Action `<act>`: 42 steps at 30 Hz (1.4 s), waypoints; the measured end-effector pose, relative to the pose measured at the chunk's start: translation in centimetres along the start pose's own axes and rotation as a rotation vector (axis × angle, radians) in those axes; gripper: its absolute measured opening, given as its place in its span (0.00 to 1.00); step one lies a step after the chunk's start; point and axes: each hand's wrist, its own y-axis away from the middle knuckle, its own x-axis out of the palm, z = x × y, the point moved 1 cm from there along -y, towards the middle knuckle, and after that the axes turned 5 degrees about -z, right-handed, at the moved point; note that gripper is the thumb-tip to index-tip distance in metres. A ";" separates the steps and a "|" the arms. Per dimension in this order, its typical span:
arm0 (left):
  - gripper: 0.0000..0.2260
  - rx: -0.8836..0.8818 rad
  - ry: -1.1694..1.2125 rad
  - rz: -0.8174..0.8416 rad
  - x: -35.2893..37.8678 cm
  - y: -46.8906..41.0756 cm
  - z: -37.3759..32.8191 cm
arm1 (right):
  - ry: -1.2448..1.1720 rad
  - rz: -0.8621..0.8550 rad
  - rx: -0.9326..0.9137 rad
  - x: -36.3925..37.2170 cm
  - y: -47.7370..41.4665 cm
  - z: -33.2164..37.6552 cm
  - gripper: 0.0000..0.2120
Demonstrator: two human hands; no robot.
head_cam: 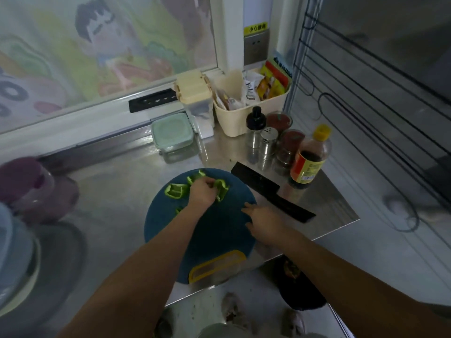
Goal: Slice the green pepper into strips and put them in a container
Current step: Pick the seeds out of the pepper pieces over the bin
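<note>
Green pepper pieces (173,191) sit far on the blue board (219,240); left hand (202,192) pinches one, right hand (266,222) lies spread and empty beside the black knife (268,190). Mid-slicing, likely: next, grip knife, cut strips.

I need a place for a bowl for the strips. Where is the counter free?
Free: the counter left of the board, up to the purple tubs; a narrower strip between board and mint box. Crowded: the right, where the knife lies beside the bottles.
</note>
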 end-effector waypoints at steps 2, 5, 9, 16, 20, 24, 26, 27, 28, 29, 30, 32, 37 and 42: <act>0.09 0.082 -0.091 -0.004 -0.3 -0.1 -0.3 | 0.034 0.025 0.011 -0.1 -0.3 0.0 0.22; 0.08 0.105 -0.146 -0.011 -1.5 0.1 -0.2 | 0.069 0.028 0.014 -0.4 -0.5 0.0 0.20; 0.09 0.175 -0.143 -0.138 -4.5 1.3 1.0 | 0.067 0.050 -0.017 -0.2 -0.7 -0.6 0.24; 0.31 0.052 -0.365 0.035 -6.5 3.4 5.7 | -0.086 -0.027 -0.072 0.4 -0.2 -3.1 0.21; 0.41 -0.038 -0.434 0.104 -5.5 4.5 7.6 | -0.181 -0.186 -0.056 1.3 1.5 -3.6 0.12; 0.40 -0.058 -0.250 0.049 -4.6 5.2 8.3 | -0.257 -0.189 -0.026 2.0 2.2 -3.2 0.10; 0.40 -0.088 -0.172 0.003 -4.3 5.3 8.7 | -0.227 -0.195 -0.011 2.1 2.3 -3.1 0.07; 0.39 -0.104 -0.145 -0.009 -4.2 5.3 8.9 | -0.203 -0.188 -0.009 2.1 2.3 -3.0 0.06; 0.39 -0.113 -0.118 -0.021 -4.1 5.2 9.1 | -0.179 -0.177 -0.016 2.2 2.4 -3.0 0.05; 0.38 -0.116 -0.088 -0.033 -4.1 5.2 9.3 | -0.155 -0.164 -0.025 2.3 2.5 -3.0 0.04; 0.36 -0.115 -0.057 -0.045 -4.0 5.2 9.4 | -0.132 -0.154 -0.034 2.4 2.6 -3.1 0.04; 0.35 -0.097 -0.014 -0.058 -3.7 5.6 9.3 | -0.115 -0.150 -0.039 2.4 3.1 -3.1 0.04; 0.33 0.102 0.103 -0.015 -2.2 8.4 6.4 | -0.225 -0.253 0.069 1.1 5.5 -4.1 0.08; 0.32 0.322 0.221 0.117 1.1 12.2 0.5 | -0.522 -0.414 0.127 -2.5 9.5 -5.8 0.08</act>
